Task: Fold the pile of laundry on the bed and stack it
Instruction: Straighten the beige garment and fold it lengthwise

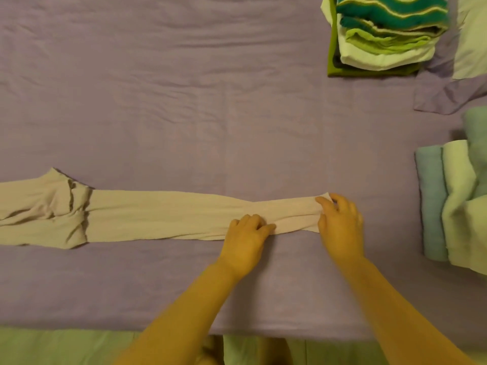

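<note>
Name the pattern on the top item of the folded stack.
Wavy teal and pale-green stripes on the top towel, head view.

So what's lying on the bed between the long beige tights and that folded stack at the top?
Nothing but bare purple sheet, creased, as the head view shows. The tights lie under both hands; the folded stack sits at the far right.

Beige tights [147,214] — thin, stretched flat in a long band across the bed [184,114], waist end bunched far to the left of the left hand [246,237], foot end under the right hand [340,227]. Folded stack [382,38] — green, white, teal-striped — well beyond the right hand. Unfolded pale green pile [456,204] just right of it.
</note>
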The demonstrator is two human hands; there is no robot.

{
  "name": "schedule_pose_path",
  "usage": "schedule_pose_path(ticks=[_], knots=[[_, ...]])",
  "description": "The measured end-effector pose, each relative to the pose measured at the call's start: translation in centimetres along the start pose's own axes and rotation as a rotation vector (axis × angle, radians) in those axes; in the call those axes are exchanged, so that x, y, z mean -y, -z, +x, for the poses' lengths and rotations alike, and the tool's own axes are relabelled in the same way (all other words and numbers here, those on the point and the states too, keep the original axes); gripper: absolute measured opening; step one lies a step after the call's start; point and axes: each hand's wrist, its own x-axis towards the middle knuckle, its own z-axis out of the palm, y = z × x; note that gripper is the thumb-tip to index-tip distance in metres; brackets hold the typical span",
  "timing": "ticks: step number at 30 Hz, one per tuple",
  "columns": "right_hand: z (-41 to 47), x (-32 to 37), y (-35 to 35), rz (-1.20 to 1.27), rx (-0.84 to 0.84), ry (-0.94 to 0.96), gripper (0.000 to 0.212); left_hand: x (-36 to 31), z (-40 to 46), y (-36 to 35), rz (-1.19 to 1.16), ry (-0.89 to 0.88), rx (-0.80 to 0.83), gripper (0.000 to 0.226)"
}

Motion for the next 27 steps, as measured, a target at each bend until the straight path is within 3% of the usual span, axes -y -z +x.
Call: schedule_pose_path(ticks=[3, 5, 8, 11, 13, 15, 17, 19, 22, 27], knots=[[-0.6, 1.8, -0.7, -0.11, -0.144, 0.202, 0.048, 0.7, -0.7, -0.4, -0.164, 0.075, 0.129, 0.039], [-0.6, 3.5, -1.6, -0.089, -0.169, 0.397, 0.052, 1.0, -1.1, 0.5, -0.27, 0.175, 0.023, 0.029], [-0.5, 5.0, -3.1, -0.208, 0.05, 0.59, 0.058, 3.3, -2.4, 1.0, -0.083, 0.378, -0.193, 0.02], [-1.1, 4.4, -4.0, -0.239, 0.168, 0.321, 0.052, 6.0, -4.0, 1.3, 0.083, 0.545, -0.056, 0.037], [-1.4, 4.4, -4.0, -0.291, 0.167, 0.176, 0.06, 7.2, -4.4, 1.2, 0.134, 0.516, 0.095, 0.062], [-1.3, 5.3, -3.5, -0.362, 0.176, 0.173, 0.064, 7.8, -4.4, 1.1, 0.16, 0.443, 0.152, 0.08], [-0.9, 6.0, -2.6, -0.311, 0.088, 0.157, 0.06, 8.2, -4.0, 1.4, 0.148, 0.366, 0.099, 0.075], [-0.4, 5.8, -1.5, -0.187, -0.058, -0.011, 0.055, 8.7, -3.3, 1.9, 0.053, 0.326, 0.025, 0.059], [0.1, 4.7, -0.7, -0.064, -0.099, -0.277, 0.054, 8.9, -2.0, 2.1, 0.092, 0.247, 0.048, 0.043], [0.0, 3.7, -0.7, 0.236, -0.151, -0.308, 0.053, 7.3, -1.3, 1.8, 0.081, 0.206, 0.14, 0.054]])
